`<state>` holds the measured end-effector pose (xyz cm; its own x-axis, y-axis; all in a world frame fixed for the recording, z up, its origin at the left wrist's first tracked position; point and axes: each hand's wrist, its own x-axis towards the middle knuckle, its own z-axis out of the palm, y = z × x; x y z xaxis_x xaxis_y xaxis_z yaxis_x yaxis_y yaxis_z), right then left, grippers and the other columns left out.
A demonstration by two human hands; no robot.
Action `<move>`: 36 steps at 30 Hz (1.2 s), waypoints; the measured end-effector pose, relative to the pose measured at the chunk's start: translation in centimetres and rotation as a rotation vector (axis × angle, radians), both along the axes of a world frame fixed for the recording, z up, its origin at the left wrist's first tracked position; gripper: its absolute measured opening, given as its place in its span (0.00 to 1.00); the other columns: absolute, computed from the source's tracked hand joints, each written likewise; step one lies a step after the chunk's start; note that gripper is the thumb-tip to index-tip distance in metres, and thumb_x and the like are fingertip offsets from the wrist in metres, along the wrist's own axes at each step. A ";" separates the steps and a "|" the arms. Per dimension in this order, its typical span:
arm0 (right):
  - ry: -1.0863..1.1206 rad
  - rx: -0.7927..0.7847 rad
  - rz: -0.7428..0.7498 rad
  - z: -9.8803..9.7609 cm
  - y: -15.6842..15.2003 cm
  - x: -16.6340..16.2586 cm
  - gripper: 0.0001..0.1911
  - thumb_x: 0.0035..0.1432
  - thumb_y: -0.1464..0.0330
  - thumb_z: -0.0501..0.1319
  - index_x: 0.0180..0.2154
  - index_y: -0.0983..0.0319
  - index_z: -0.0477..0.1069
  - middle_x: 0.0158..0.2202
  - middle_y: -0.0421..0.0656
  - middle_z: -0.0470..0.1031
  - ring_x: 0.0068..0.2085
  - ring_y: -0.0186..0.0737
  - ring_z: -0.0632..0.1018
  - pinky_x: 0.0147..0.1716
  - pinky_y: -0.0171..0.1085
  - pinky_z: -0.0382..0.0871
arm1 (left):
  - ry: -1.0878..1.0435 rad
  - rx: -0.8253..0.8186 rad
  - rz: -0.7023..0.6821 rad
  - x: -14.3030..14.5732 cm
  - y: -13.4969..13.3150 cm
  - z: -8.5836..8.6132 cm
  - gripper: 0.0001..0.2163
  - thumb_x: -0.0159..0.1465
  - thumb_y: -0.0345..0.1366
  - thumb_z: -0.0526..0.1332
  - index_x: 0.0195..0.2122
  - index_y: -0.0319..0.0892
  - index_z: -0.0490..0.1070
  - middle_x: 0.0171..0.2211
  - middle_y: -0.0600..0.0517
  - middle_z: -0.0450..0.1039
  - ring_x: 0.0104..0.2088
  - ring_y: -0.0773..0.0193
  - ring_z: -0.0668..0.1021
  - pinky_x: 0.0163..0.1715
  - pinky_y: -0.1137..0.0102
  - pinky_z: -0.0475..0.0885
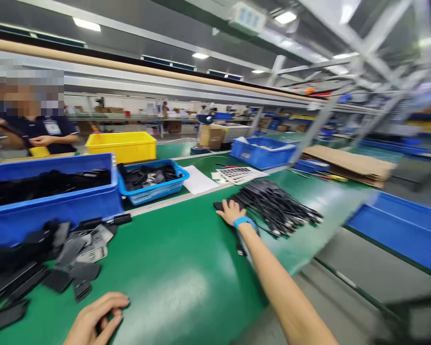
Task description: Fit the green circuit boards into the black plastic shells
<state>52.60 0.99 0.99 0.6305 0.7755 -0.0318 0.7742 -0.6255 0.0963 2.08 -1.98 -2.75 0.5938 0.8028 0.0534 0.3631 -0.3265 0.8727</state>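
My right hand [232, 212] reaches far across the green table, fingers spread over a black piece [218, 206]. The hand covers most of that piece, so its kind is hidden. Just right of the hand lies a pile of black cables [278, 206] with silvery ends, and a short dark cable end [240, 247] shows below the wrist. Near the front edge my left hand [100, 318] hovers or rests with loosely bent fingers, a gap between thumb and forefinger, and no object visible in it. Left of it are scattered flat black and grey pieces [82, 254].
A blue bin [57, 206] and a light-blue basket [154, 190] hold black parts. Behind stand a yellow bin [122, 148] and another blue bin [262, 153]. Printed sheets [240, 175] and flattened cardboard [352, 160] lie farther back. A person [50, 132] is across the table.
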 end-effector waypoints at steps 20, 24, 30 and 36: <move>0.728 0.171 1.411 -1.5 -1.2 -38.7 0.19 0.63 0.60 0.54 0.52 0.57 0.73 0.55 0.51 0.71 0.57 0.51 0.70 0.61 0.56 0.57 | 0.842 0.286 0.966 -23.4 0.7 6.2 0.14 0.61 0.25 0.51 0.46 0.32 0.69 0.43 0.34 0.70 0.45 0.47 0.74 0.45 0.55 0.67; 0.762 0.222 1.449 -2.4 -1.8 -38.8 0.17 0.64 0.64 0.53 0.50 0.57 0.74 0.51 0.50 0.74 0.55 0.49 0.72 0.61 0.57 0.56 | 0.798 0.260 0.987 -27.4 -0.1 5.8 0.09 0.60 0.33 0.57 0.41 0.40 0.71 0.39 0.45 0.74 0.40 0.56 0.76 0.40 0.67 0.69; 0.881 0.279 1.350 -1.9 -2.2 -37.8 0.16 0.65 0.64 0.52 0.46 0.56 0.76 0.46 0.49 0.76 0.49 0.49 0.76 0.54 0.53 0.67 | 0.746 0.282 1.072 -28.5 0.7 7.9 0.12 0.63 0.40 0.54 0.40 0.41 0.73 0.36 0.48 0.77 0.36 0.58 0.78 0.37 0.69 0.69; 1.190 0.253 1.232 -0.8 -3.1 -37.8 0.17 0.65 0.60 0.53 0.43 0.56 0.78 0.43 0.49 0.77 0.45 0.48 0.77 0.46 0.46 0.71 | 0.885 0.627 1.205 -22.1 1.0 11.9 0.18 0.69 0.39 0.45 0.47 0.37 0.71 0.43 0.40 0.74 0.43 0.51 0.76 0.43 0.62 0.69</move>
